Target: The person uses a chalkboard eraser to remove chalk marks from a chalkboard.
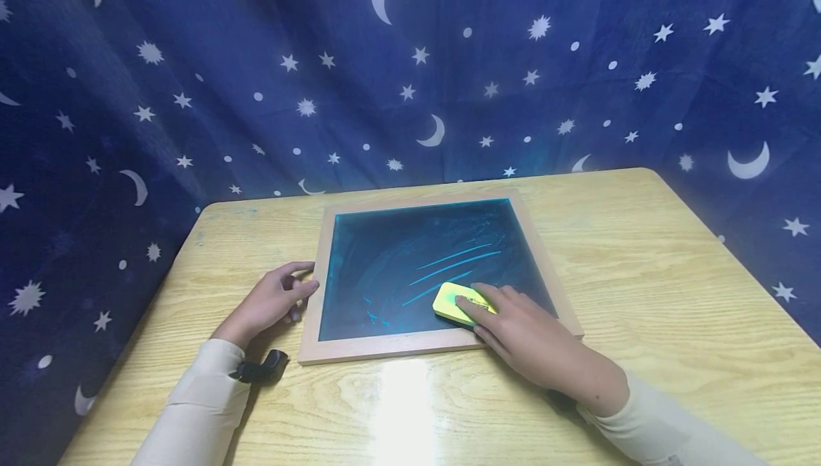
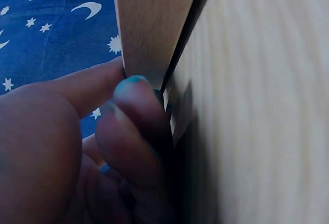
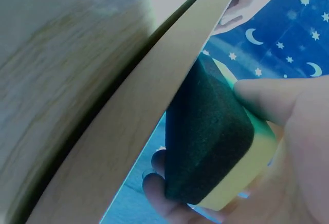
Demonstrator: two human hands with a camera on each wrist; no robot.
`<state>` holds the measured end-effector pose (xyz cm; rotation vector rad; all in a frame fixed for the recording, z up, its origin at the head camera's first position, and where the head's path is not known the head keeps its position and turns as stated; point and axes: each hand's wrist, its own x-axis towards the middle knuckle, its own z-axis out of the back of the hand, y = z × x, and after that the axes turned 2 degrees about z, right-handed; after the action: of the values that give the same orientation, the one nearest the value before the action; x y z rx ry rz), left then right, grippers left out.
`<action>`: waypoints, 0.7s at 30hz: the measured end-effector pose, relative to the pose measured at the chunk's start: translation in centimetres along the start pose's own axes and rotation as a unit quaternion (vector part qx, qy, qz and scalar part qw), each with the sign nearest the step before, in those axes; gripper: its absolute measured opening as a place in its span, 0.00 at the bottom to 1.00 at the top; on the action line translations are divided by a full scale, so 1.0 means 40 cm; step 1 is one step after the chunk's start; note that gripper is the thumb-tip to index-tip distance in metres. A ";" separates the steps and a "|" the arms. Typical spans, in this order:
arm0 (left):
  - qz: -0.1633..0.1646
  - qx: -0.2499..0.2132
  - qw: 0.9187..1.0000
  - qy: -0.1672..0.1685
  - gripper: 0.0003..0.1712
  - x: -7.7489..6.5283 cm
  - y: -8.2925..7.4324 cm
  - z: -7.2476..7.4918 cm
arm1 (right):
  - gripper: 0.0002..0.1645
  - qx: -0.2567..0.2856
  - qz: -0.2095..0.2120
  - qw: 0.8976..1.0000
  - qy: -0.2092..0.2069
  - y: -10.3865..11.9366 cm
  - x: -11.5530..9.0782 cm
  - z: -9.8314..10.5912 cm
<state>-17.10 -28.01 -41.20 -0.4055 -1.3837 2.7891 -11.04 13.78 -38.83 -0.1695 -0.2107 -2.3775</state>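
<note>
A chalkboard (image 1: 378, 252) with a pale wooden frame lies on the table, bearing several blue chalk lines and faint smears. At the lower right of its dark surface, my right hand (image 1: 529, 334) grips a yellow eraser (image 1: 449, 298) with a dark felt underside. The right wrist view shows that eraser (image 3: 211, 131) from the side, thumb on its yellow back and fingers around the far side. My left hand (image 1: 272, 300) holds the frame's left edge between thumb and curled fingers. In the left wrist view, chalk-stained fingertips (image 2: 136, 93) sit against the frame (image 2: 154, 29), near its underside.
The light wood table (image 1: 654, 295) extends around the board, with blue chalk marks (image 1: 244, 211) at its back left. A dark blue curtain (image 1: 346, 95) with moons and stars hangs behind and beside it. A black wrist strap (image 1: 263, 368) sits on the left sleeve.
</note>
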 end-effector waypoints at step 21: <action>-0.007 -0.009 1.000 -0.002 0.36 -0.003 -0.008 0.000 | 0.29 0.028 0.003 0.999 -0.046 -0.002 0.006 -0.008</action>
<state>-17.03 -27.81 -40.93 -0.3885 -1.4069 2.7700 -11.30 13.61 -39.09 -0.2530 -0.3206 -2.3563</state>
